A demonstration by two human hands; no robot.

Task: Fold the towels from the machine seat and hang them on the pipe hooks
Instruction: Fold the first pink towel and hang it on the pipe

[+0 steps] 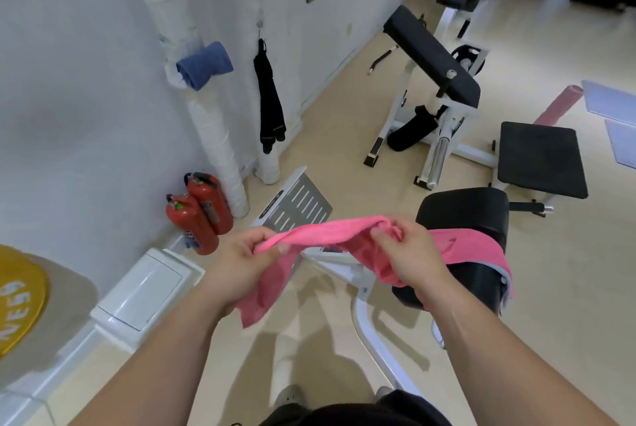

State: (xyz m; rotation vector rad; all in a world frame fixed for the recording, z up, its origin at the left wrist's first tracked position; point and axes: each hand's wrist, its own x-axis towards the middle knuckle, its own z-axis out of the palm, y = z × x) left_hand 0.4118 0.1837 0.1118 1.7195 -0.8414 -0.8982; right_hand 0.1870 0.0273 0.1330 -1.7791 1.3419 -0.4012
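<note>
I see left hand (241,262) and right hand (411,255) pinching the towel (323,231); its long axis runs between them. Right end possibly rests on seat (464,215).

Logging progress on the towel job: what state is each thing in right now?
Pink towel: unfolded, bunched, right part draped on the seat.
Left hand: pinches pink towel.
Right hand: pinches pink towel.
Blue towel: folded, hanging on the pipe.
Extinguishers: upright by the wall.
</note>
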